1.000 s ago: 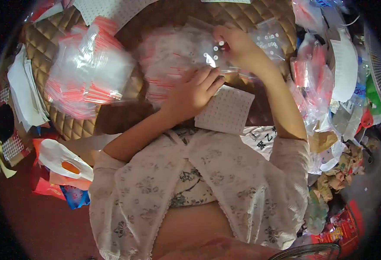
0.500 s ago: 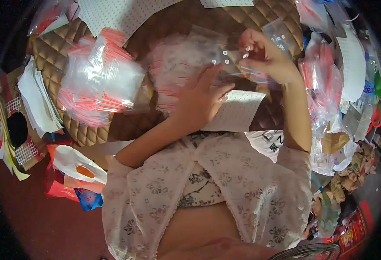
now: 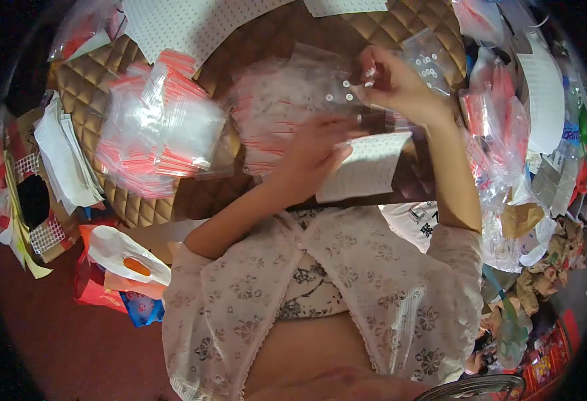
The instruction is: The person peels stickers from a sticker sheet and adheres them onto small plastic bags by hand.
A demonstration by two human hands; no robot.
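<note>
My right hand [image 3: 403, 90] is closed, its fingers curled in, with small round white stickers [image 3: 370, 73] at the thumb and fingertips. Below it on the left, my left hand [image 3: 317, 157] is blurred by motion; thumb and fingers look stretched apart beside a printed white sheet [image 3: 363, 170]. Beyond the left hand, several round white stickers marked with letters [image 3: 348, 97] show on a clear zip bag [image 3: 327, 70]. A spread of clear bags with red zip strips [image 3: 266, 113] extends to the left of it. Another clear bag [image 3: 427, 63] with several white dots lies behind the right hand.
A big heap of red-edged zip bags [image 3: 166, 120] covers the table's left side. Printed sheets [image 3: 193, 23] lie at the far edge of the quilted brown cover [image 3: 79, 80]. Bagged goods [image 3: 497, 120] crowd the right, folded papers [image 3: 66, 154] the left.
My left hand has drawn its fingers back from the lettered stickers, toward the printed sheet. My right hand has shifted slightly left, still curled. The sheet's top edge sits a little differently.
</note>
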